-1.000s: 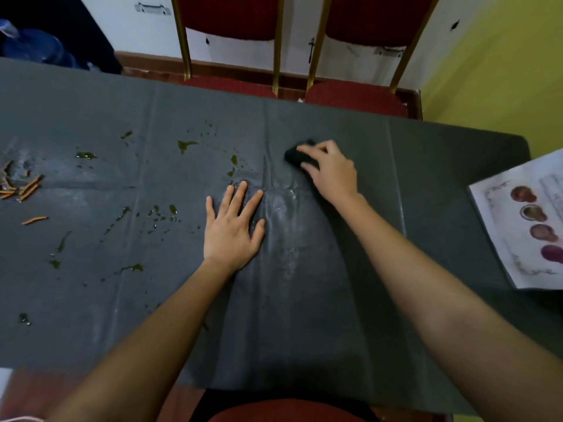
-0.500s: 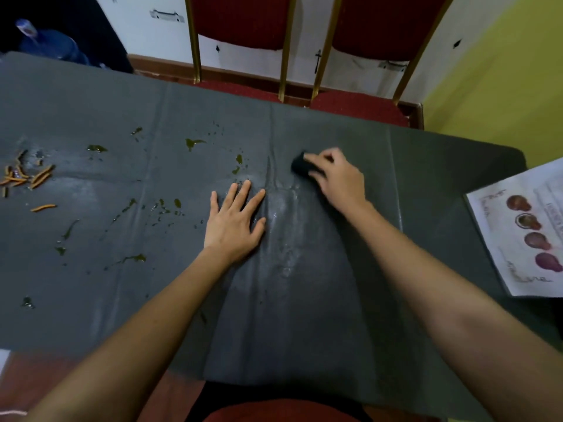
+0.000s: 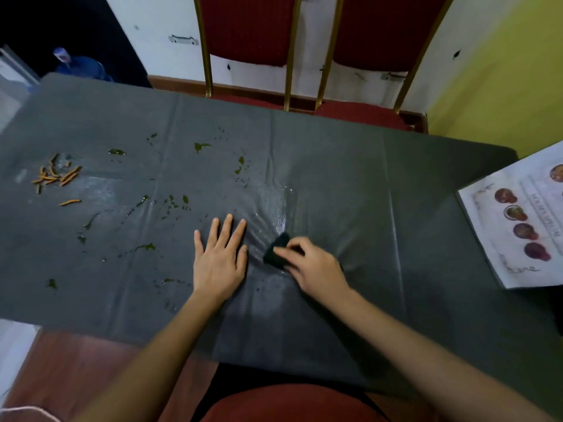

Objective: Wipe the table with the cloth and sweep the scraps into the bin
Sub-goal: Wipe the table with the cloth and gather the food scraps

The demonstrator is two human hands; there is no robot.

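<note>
A dark grey sheet covers the table (image 3: 350, 166). My right hand (image 3: 313, 269) grips a small dark cloth (image 3: 275, 252) and presses it onto the sheet near the middle, where a wet streak shines. Just left of it my left hand (image 3: 217, 258) lies flat with fingers spread, holding the sheet down. Orange scraps (image 3: 56, 176) lie in a small heap at the far left. Green smears and specks (image 3: 170, 205) dot the sheet between the heap and my left hand. No bin is in view.
A printed sheet with round pictures (image 3: 524, 220) lies at the table's right edge. Two red chairs with gold frames (image 3: 289, 53) stand behind the far edge. A blue water bottle (image 3: 80, 67) sits at the back left.
My right hand has pulled the cloth toward me, from farther up the sheet to beside my left hand. The left hand stayed flat in place. The camera tilted.
</note>
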